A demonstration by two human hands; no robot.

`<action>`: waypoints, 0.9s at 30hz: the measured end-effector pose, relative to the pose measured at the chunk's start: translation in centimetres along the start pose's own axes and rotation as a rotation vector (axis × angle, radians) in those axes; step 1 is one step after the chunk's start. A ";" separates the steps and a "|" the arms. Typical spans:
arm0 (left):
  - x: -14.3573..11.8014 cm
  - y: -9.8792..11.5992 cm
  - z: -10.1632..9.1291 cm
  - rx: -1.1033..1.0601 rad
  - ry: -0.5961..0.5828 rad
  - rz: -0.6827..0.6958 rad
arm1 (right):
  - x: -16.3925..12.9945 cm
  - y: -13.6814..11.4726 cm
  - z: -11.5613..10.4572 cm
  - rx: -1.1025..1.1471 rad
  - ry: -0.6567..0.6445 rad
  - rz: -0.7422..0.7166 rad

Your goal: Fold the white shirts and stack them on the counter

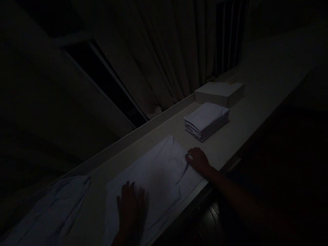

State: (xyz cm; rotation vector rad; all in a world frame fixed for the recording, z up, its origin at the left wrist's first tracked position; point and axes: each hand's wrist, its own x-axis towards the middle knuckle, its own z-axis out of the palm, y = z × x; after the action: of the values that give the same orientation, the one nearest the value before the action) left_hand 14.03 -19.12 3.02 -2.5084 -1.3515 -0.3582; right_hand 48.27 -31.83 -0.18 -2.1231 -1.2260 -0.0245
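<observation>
A: Fingers first. What are they doing?

B: My left hand (131,205) is lying flat, its fingers (125,191) spread and pressing down on the near part of the pale cloth (153,177). My right hand (198,160) is resting at the cloth's far-right edge, fingers curled together there; in this dim light I cannot tell whether they are pinching the hem or only touching it.

A: Which step does that amount to?

B: I judge it to be smoothing and pinning the cloth flat, midway through a fold. The next move, I judge, is calling for the left palm to hold firm while the right draws its edge across without dragging the layers.

A: And the cloth's lie?

B: It is lying spread on the counter (246,119), its long axis running along the counter's length, from near left toward far right, where it is pointing at the folded stack (206,121).

A: Beyond that?

B: A white box (219,93) is sitting just behind the stack, near the curtain (164,61). A second rumpled cloth (51,212) is lying to the left, apart from mine.
</observation>
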 end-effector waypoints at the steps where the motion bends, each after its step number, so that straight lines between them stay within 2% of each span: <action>1: 0.8 2.5 -0.4 -0.076 0.004 0.077 | 0.0 -0.1 0.0 0.016 0.018 -0.014; 4: 2.3 10.3 -1.1 -0.285 -0.044 0.356 | 0.1 -0.4 -0.1 0.090 0.040 -0.017; 7: 3.0 16.4 -1.3 -0.416 -0.081 0.399 | 0.2 -1.0 -0.1 0.236 -0.020 0.013; 9: 3.3 18.6 -0.9 -0.452 -0.107 0.359 | 0.3 -1.4 -0.1 0.328 -0.064 0.050; 12: 3.7 19.4 0.6 -0.493 -0.093 0.226 | 0.3 -1.8 -0.1 0.401 -0.106 0.121; 15: 3.9 18.6 2.0 -0.597 -0.073 0.038 | 0.3 -2.0 0.1 0.372 -0.073 0.168; 18: 3.7 18.0 2.6 -0.686 -0.076 -0.103 | 0.2 -2.1 0.3 0.308 -0.048 0.153; 23: 3.4 17.9 2.3 -0.756 -0.082 -0.174 | 0.2 -2.5 0.9 0.279 -0.058 0.132; 27: 3.3 18.1 2.0 -0.814 -0.069 -0.195 | 0.5 -3.2 1.5 0.283 -0.125 0.204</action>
State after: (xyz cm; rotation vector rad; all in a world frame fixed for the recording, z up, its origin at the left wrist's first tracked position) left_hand 31.18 -25.44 0.18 -3.0176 -1.7396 -1.0555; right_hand 45.64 -29.54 0.52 -2.0105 -1.0085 0.3555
